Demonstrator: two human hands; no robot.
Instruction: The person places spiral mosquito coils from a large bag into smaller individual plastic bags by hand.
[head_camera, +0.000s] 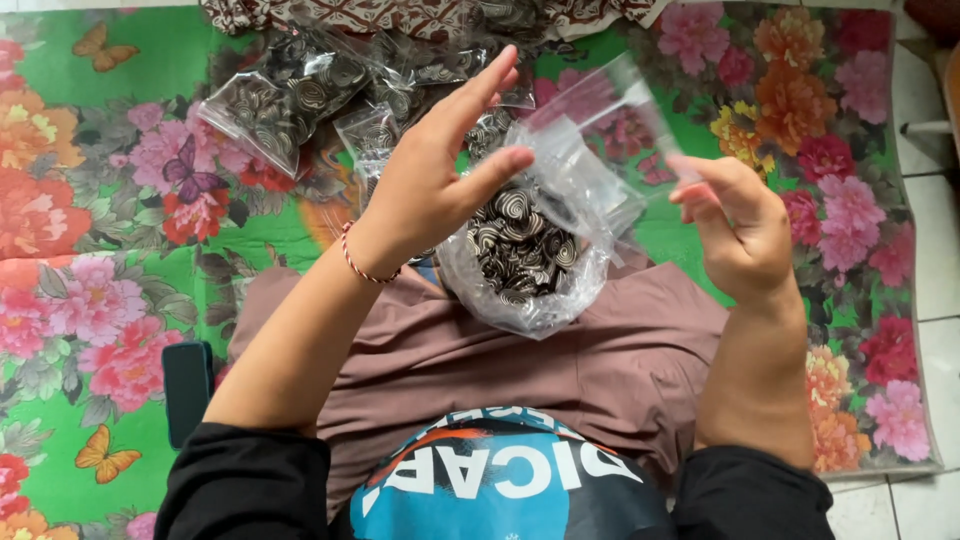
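Head view, from left to right: a dark phone (186, 390) lies on the flowered mat (90, 200), well to the left of the left forearm. Beyond the left hand (440, 175) sit several small sealed packets of swirl-patterned pieces (285, 95). That hand is raised, fingers stretched upward and apart, with its thumb pressing the clear plastic bag (545, 240) at the bag's upper edge. The bag hangs between both hands, its bottom bulging with black-and-cream swirled pieces (520, 245), above the brown cloth (560, 370) on the lap. To the right, the right hand (735, 225) pinches the bag's open mouth between thumb and fingertips, holding that side up.
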